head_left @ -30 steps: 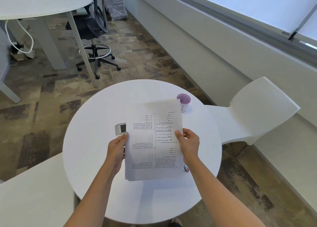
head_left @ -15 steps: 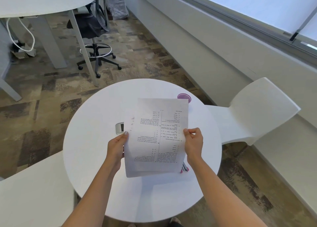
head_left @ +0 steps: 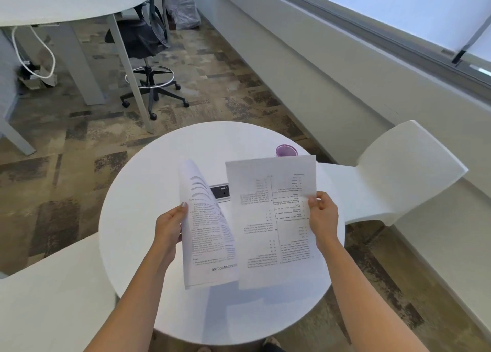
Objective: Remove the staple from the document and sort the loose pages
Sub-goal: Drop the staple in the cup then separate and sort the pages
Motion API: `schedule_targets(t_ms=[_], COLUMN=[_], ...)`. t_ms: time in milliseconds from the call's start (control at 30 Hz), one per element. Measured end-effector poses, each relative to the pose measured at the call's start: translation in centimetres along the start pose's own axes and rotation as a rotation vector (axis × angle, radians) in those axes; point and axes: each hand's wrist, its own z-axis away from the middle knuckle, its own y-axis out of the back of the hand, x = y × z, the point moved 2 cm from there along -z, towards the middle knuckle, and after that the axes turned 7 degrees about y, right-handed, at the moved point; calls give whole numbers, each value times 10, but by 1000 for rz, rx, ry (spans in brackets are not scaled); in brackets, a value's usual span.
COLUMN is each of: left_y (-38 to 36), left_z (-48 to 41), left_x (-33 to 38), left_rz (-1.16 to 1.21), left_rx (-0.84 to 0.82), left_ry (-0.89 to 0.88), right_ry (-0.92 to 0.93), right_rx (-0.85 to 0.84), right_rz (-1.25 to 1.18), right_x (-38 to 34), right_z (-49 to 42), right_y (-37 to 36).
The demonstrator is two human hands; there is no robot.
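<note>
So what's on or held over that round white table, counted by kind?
Paper lots held: 2, curled lot in the left hand, flat lot in the right hand
Purple cup: 1
Small grey device: 1
Total: 4

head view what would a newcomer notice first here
Printed paper held up in two lots over the round white table: the left hand pinches a curling stack, and the right hand pinches a flat sheet. A purple cup stands near the table's far edge, just behind the sheet's top.
</note>
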Motion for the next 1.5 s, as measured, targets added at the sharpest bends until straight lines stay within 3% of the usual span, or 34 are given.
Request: schedule_targets(t_ms=[367,467,600,800,1133,1500], left_y=[5,2,-4,-11,-10,3], left_z=[-1,1,1,2,-4,-33], left_x=[8,11,12,15,20,-31], left_rz=[-55,-73,-67,11,90,154], left_rx=[23,2,-41,-134,-195,16], left_ry=[-14,-36,-46,-37,-44,129], right_ry=[282,293,162,-203,-393,-502], right_rx=[-185,-225,-237,-210,-193,-99], right_rz=[349,313,110,-334,-366,-345], right_x=[-30,-34,-41,-41,-21,11], right_z=[-11,-8,-2,6,9,10], right_y=[-2,-9,-18,-20,-18,-16])
